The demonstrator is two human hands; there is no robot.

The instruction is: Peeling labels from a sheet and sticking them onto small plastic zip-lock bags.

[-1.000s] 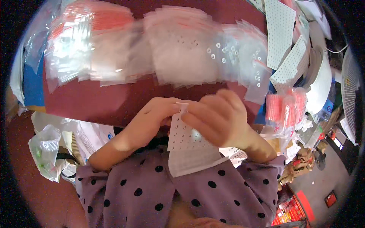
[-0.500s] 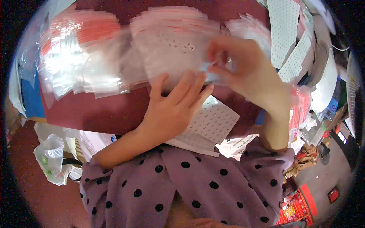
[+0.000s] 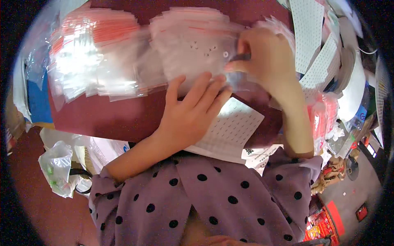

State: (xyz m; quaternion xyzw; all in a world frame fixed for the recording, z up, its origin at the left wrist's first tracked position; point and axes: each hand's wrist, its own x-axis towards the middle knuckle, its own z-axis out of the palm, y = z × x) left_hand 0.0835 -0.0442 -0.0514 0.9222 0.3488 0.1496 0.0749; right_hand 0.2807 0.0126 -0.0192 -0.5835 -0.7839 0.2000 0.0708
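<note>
Clear zip bags with red strips [image 3: 193, 30] lie in an overlapping fan in front of me. Several small dark specks [image 3: 207, 48] and a small round white piece [image 3: 225, 54] show on them. My left hand [image 3: 191, 108] rests with fingers spread at the fan's lower edge. Above the bags' right side, my right hand [image 3: 266, 57] is closed in a pinch around a small dark object [image 3: 243, 56], too blurred to name. A white sheet with rows of small dark marks [image 3: 240, 125] lies partly under my left hand and wrist.
Another fan of clear zip bags [image 3: 98, 53] covers the left of the dark red table [image 3: 98, 115]. White dotted sheets [image 3: 305, 33] and bundled red-edged bags [image 3: 324, 112] crowd the right. A clear plastic bag [image 3: 57, 168] sits below the table edge on the left.
My right hand has moved slightly up and to the right, still pinched. The small round white piece now shows plainly near it. My left hand stays spread on the bags; the view has shifted slightly.
</note>
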